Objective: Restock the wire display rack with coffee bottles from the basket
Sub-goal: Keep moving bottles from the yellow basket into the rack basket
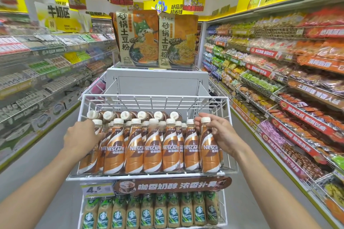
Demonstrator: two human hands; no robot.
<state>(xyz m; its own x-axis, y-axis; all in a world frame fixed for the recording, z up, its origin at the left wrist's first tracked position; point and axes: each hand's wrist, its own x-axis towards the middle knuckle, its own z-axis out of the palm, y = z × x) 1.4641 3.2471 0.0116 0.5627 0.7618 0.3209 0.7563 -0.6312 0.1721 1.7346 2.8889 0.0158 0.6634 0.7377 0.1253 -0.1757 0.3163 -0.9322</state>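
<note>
Two bare hands reached into the white wire display rack (230,135) from either side. The left hand (81,139) pressed with curled fingers against the leftmost upright coffee bottles (134,150), though whether it gripped one I could not tell. The right hand (221,135) was loosely closed around the rightmost bottle (209,150), fingers at its neck. Below sat a tier of green-labelled bottles (147,212). Behind the upright rows, more bottles lay on their sides; farther off stood two noodle bags (156,41).
</note>
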